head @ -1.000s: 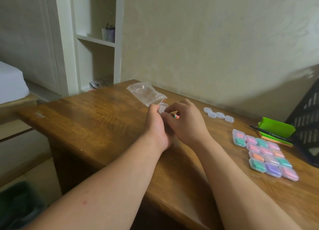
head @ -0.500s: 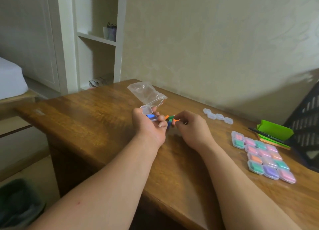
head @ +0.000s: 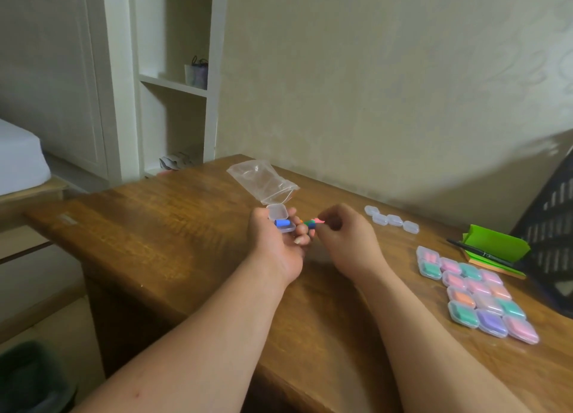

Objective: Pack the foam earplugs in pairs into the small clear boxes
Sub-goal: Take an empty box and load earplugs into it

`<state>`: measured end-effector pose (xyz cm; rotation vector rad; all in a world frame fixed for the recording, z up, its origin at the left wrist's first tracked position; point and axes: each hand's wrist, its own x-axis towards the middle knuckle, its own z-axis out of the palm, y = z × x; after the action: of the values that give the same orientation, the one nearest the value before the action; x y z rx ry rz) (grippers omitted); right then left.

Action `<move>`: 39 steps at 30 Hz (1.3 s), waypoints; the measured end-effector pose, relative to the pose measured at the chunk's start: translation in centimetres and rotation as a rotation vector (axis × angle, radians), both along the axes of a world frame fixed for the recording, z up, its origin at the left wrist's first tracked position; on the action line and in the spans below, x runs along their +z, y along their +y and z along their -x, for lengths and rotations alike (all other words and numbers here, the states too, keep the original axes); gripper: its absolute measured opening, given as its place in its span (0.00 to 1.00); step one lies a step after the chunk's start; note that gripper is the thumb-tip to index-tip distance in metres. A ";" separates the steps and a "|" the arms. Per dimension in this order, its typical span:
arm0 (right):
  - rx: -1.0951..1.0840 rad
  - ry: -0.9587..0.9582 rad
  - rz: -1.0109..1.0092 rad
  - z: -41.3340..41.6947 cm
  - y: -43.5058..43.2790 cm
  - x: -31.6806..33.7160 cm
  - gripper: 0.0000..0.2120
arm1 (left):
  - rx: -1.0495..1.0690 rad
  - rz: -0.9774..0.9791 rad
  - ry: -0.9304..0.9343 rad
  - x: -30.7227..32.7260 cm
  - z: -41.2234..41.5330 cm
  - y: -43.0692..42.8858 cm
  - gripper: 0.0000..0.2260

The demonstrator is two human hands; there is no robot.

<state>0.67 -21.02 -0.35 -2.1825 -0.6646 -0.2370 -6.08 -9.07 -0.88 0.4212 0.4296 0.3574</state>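
Above a wooden table (head: 155, 226), the left hand (head: 273, 245) grips a small open clear box (head: 280, 219), lid hinged up, with one blue earplug (head: 281, 223) inside. The right hand (head: 344, 239) pinches a pink earplug (head: 319, 221) beside green and orange earplugs (head: 308, 224) between the hands. Likely risks: pink would mismatch blue, springy foam may pop out, and the raised box could tip and spill.

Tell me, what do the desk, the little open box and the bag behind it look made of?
Desk: wood, seemingly varnished; grain and sheen show. Open box: probably hard clear plastic; the blue earplug shows through it. Bag: thin clear plastic film; it crinkles and glints.
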 end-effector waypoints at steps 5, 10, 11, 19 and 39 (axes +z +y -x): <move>0.132 0.108 -0.326 1.0 0.0 1.7 0.03 | -0.073 -0.031 0.018 -0.3 -0.5 -0.1 0.14; 0.256 0.166 -0.253 2.3 1.0 1.8 0.03 | -0.119 -0.062 -0.023 -1.1 -0.8 0.1 0.27; 0.244 0.131 -0.207 2.2 1.1 1.6 0.03 | -0.125 -0.070 -0.027 -1.1 -0.8 0.2 0.27; 0.244 0.140 -0.147 2.4 0.9 1.7 0.02 | -0.110 -0.055 0.002 -0.8 -0.4 0.2 0.25; 0.238 -0.240 0.133 2.2 0.1 2.2 0.20 | -0.166 -0.134 0.019 0.8 0.6 -1.2 0.26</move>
<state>-1.48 -20.94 1.89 -2.1945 -1.0941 -0.3412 -6.64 -10.30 -0.09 0.5872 0.3878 0.2215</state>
